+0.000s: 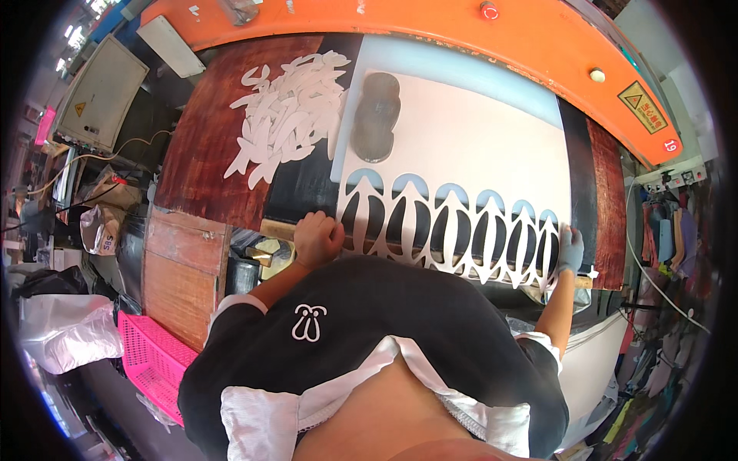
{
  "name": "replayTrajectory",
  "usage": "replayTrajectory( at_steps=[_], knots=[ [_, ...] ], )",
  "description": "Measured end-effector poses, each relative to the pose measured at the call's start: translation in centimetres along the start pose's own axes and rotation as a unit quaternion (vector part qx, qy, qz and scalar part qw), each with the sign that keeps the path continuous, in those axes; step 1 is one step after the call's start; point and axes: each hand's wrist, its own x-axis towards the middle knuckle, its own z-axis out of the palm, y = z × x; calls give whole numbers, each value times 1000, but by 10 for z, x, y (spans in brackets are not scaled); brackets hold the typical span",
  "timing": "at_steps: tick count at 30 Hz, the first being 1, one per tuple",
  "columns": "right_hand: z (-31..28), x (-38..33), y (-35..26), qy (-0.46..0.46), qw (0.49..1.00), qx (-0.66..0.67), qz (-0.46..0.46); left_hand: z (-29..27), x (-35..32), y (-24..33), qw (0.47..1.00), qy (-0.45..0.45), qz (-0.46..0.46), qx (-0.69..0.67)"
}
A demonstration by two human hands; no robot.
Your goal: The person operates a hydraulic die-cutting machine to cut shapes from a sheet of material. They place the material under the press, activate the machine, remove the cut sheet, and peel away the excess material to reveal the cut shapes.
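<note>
A white sheet [492,138] lies over a pale blue board [461,61]. Curved openings run in a row along its near part, leaving thin strips that reach over the front edge. My left hand [317,240] is closed at the sheet's near left corner, its fingertips partly hidden. At the near right corner, my right hand [570,253], in a grey glove, has its fingers closed on the sheet's edge. A dark grey, lobed flat block [375,117] rests on the sheet's far left part. Left of the board is a heap of white curved cut pieces [292,115].
An orange machine beam [430,27] with a red button [489,11] spans the far side. Reddish-brown boards [200,154] flank the work surface. A pink basket [157,361] stands low at left, below a grey electrical box [100,92]. Coloured sheets [661,238] hang at right.
</note>
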Motion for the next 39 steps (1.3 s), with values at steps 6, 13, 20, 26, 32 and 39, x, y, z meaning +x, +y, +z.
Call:
replayTrajectory(
  at_steps=[6, 13, 20, 26, 32, 39],
  knots=[
    [1, -4, -49, 47, 932, -358, -29, -14, -37, 13, 998, -41, -22, -34],
    [32, 12, -62, 108, 946, -256, -165, -2, -2, 6, 995, 4, -17, -96],
    [53, 39, -55, 117, 935, -249, -222, 43, 48, -2, 997, -22, -12, -76],
    [53, 42, -89, 55, 942, -235, -235, 55, 55, -14, 993, -66, -9, -102],
    [123, -99, -247, -151, 842, 105, -507, 64, 50, -9, 993, -58, -19, -99],
    [177, -193, -309, -124, 888, -8, -442, 67, 48, -1, 991, -56, -49, -113]
  ],
)
